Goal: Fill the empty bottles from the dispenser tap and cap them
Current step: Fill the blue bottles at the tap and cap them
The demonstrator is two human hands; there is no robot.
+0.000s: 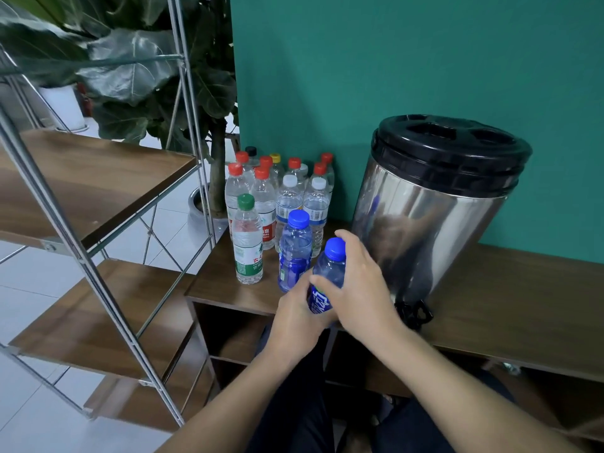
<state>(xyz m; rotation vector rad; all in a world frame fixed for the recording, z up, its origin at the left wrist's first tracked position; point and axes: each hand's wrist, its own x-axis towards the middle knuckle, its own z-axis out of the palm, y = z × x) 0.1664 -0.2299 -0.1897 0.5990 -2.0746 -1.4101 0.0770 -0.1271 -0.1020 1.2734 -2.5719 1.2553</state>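
At the surface's (pixel 510 289) front edge, left hand (pixel 295 322) gripped a blue-capped bottle (pixel 328 276) low; right hand (pixel 362 289) wrapped its upper body beside the cap. Step judged: capping or uncapping, unclear. Next likely needs the dispenser tap (pixel 415 313), just beside.

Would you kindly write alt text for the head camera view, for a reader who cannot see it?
Both hands, left and right, hold a blue-capped bottle above the front edge of a wooden counter, beside a steel dispenser with a black tap. A cluster of capped bottles stands behind, against a green wall.
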